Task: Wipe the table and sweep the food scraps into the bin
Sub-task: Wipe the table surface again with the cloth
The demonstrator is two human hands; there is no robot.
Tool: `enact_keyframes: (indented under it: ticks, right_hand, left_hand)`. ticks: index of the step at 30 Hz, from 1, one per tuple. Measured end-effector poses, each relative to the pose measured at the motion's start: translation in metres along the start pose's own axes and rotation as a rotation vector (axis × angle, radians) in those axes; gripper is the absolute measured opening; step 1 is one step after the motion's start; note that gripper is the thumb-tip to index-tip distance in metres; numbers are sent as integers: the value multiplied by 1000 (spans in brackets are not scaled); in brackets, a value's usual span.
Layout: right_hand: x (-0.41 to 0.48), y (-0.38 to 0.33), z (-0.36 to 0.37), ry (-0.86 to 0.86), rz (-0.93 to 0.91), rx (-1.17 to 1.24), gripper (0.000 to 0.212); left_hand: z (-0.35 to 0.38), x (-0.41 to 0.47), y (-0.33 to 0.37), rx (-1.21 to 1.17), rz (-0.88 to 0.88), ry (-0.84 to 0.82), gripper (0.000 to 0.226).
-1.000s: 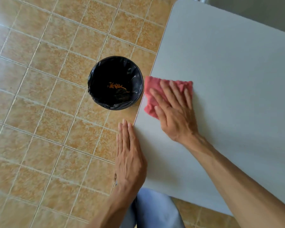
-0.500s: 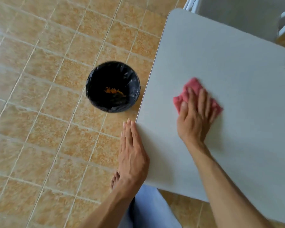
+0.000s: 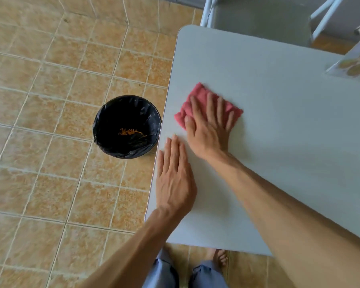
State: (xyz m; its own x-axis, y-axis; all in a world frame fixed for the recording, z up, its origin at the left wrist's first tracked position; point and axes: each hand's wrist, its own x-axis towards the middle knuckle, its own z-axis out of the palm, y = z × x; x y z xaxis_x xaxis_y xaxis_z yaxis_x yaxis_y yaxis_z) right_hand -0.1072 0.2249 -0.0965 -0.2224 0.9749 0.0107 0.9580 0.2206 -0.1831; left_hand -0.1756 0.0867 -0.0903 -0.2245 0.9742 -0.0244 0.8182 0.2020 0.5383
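My right hand (image 3: 208,129) presses the pink cloth (image 3: 202,96) flat, fingers spread, near the tabletop's (image 3: 279,121) nine o'clock edge; left hand (image 3: 173,179) lies flat, holding nothing. I'd keep even pressure, stroking toward the bin (image 3: 127,126) at nine o'clock, scraps (image 3: 131,132) already inside.

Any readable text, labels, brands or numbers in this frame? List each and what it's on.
None readable.
Box or pack at the table's far right corner: printed round pictures only, any lettering too blurred to read.
Pink cloth, black-lined bin: no markings visible.
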Motion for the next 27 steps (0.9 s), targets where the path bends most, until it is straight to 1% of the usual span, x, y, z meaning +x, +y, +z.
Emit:
enact_keyframes:
  ticks: [1, 2, 3, 4, 7, 8, 9, 10, 12, 13, 15, 16, 18, 20, 22, 25, 27]
  right_hand:
    - [-5, 3, -1, -29, -212, -19, 55]
    - [-6, 16, -4, -49, -384, -41, 54]
    - [-2, 33, -7, -54, -464, -60, 53]
    - [0, 49, -8, -34, -428, -72, 52]
    - [-12, 75, -9, 131, 80, 1, 47]
    - [-20, 69, -9, 197, 177, 40, 45]
    - [-29, 59, -9, 237, 201, 91, 44]
    - [-38, 49, -12, 235, 168, 154, 46]
    - [-59, 41, -22, 126, 24, 377, 57]
    - [-69, 44, -30, 79, -18, 502, 63]
    - [-89, 63, -48, 79, 20, 687, 67]
    - [-98, 77, -60, 124, 78, 761, 63]
    - [-125, 110, -89, 244, 185, 893, 49]
    - [-154, 151, -122, 365, 270, 896, 39]
    - [-180, 197, -143, 438, 336, 836, 39]
    - [-213, 265, -155, 467, 343, 729, 44]
    - [-232, 301, -154, 455, 337, 580, 53]
  left_hand:
    - [3, 1, 0, 20, 5, -3, 61]
    - [5, 1, -1, 42, 6, -8, 59]
    - [6, 1, -2, 60, 5, -9, 58]
    - [6, 0, -2, 74, 3, -8, 57]
    - [4, -2, 0, 103, 7, -13, 56]
    - [4, -2, 0, 115, 10, -14, 56]
    - [4, -2, -1, 126, 9, -13, 56]
    - [4, -2, -2, 136, 3, -15, 56]
    - [3, -2, -2, 149, -20, -26, 56]
    - [1, -2, -1, 149, -39, -39, 55]
    - [-4, -3, 8, 131, -95, -73, 56]
    - [-7, -3, 15, 115, -125, -88, 57]
    - [-10, -8, 33, 95, -146, -113, 59]
    - [-6, -17, 60, 105, -98, -145, 60]
    - [8, -28, 97, 81, -18, -189, 59]
    - [42, -48, 162, 17, 147, -255, 61]
    - [70, -62, 204, -5, 258, -297, 60]
